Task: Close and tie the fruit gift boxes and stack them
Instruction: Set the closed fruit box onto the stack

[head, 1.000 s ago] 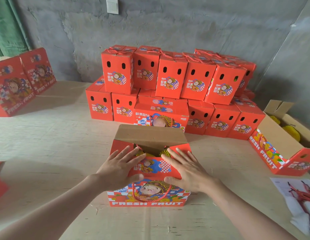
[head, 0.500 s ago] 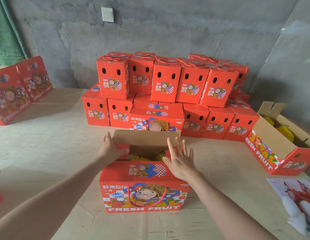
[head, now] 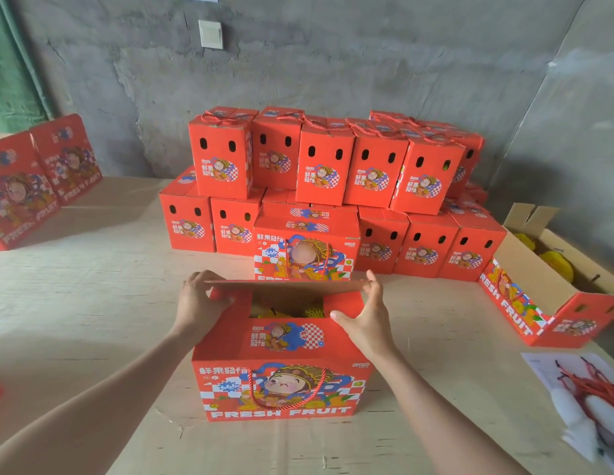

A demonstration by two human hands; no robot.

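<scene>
Packing line, mid-job: a red gift box printed "FRESH FRUIT" stands near the front edge of the tabletop, about midway along it, with its lid half done. The near flap lies folded down; the brown rear flap stands roughly level above the opening. The left hand grips the flap's left end with curled fingers. The right hand hooks its fingertips over the right end, thumb spread wide toward the near flap. Yellow fruit shows through the gap.

Along the far edge, a stack of closed boxes rises two tiers high, red cords knotted on the upper ones, so most of the batch looks finished. This box has yet to be shut, tied and lifted onto the pile. A second open box near the right edge, also holding fruit, looks to be next. Spare red cords lie in a clear bag at the front right corner, and flat cartons lean at the left edge.

The stack's back rows are hidden by those in front. The bag of cords is cut off at the frame's edge, and the box's side flaps cannot be made out.
</scene>
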